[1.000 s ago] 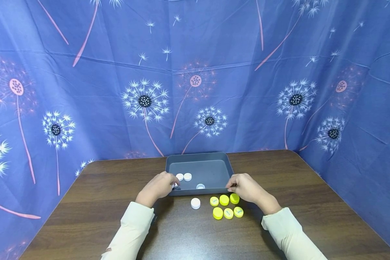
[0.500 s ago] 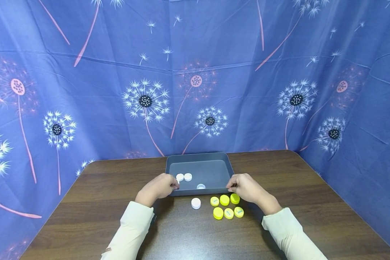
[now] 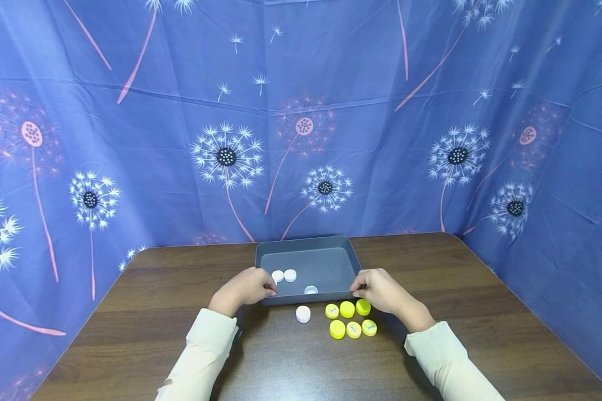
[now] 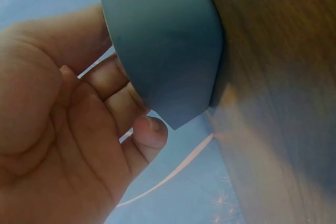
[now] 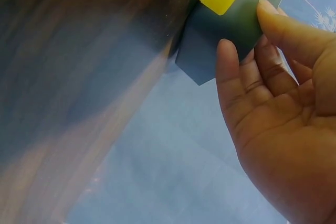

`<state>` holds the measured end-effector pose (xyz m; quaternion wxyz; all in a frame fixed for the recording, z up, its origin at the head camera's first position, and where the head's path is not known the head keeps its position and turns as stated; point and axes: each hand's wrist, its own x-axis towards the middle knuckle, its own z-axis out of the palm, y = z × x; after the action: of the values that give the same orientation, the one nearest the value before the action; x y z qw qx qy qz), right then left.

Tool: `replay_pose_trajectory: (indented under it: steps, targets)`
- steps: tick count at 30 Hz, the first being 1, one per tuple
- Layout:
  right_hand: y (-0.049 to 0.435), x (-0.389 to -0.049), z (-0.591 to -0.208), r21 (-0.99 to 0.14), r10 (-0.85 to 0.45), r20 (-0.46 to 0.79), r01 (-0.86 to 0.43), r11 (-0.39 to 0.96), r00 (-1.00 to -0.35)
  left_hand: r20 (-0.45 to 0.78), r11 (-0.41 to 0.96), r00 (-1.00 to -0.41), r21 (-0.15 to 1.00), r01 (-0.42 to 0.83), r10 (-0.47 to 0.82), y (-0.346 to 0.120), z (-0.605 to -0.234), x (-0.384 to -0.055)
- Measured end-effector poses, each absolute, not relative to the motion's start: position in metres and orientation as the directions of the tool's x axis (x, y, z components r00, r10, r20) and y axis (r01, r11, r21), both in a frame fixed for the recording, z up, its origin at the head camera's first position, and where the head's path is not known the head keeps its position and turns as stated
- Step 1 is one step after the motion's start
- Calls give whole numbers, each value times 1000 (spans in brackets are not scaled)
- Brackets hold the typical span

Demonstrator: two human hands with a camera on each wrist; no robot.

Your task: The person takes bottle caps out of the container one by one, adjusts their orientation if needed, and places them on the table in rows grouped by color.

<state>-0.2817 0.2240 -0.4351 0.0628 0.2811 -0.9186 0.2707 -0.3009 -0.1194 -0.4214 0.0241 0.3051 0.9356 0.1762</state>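
A person's left hand (image 3: 246, 288) grips the near left corner of a grey tray (image 3: 308, 248) on a dark wooden table (image 3: 481, 312), fingers curled round the corner wall, as the left wrist view shows, with the thumb hidden behind the rim. The right hand (image 3: 378, 289) holds the tray's near right corner, thumb (image 5: 286, 24) and fingers (image 5: 231, 72) pressed to the outer wall in the right wrist view. Both arms wear pale cream sleeves (image 3: 200, 351).

The tray sits flat on the table, near its middle and toward the far edge, between the two hands. Inside it lie three white bottle caps: two side by side (image 3: 283, 275) near the left wall, just beside the left hand's fingertips, and one (image 3: 310, 289) against the near wall.

On the table just in front of the tray, a single white cap (image 3: 303, 314) lies alone. To its right, six yellow caps (image 3: 350, 319) sit in two rows of three, close together, the far row just beside the tray's near wall and close to the right hand.

A blue cloth printed with white and pink dandelions (image 3: 226, 159) hangs behind and along both sides of the table.
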Motion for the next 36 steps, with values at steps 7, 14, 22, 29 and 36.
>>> replay_pose_trajectory:
  steps: [7,14,22,29,36]
  targets:
    - [223,-281,-437,-446,-474,279,-550,706,-835,73,728,-810,397,559,582,-120,-427,-302]
    - [221,-280,-436,-436,-465,287,-546,715,-837,73,746,-850,445,496,522,-119,-425,-302]
    - [219,-279,-435,-427,-431,266,-506,749,-862,120,750,-857,435,499,501,-117,-419,-302]
    - [218,-279,-437,-429,-418,262,-493,757,-870,178,705,-836,465,536,519,-112,-409,-293]
    - [218,-281,-435,-413,-406,267,-485,771,-874,247,626,-752,431,650,611,-104,-407,-281]
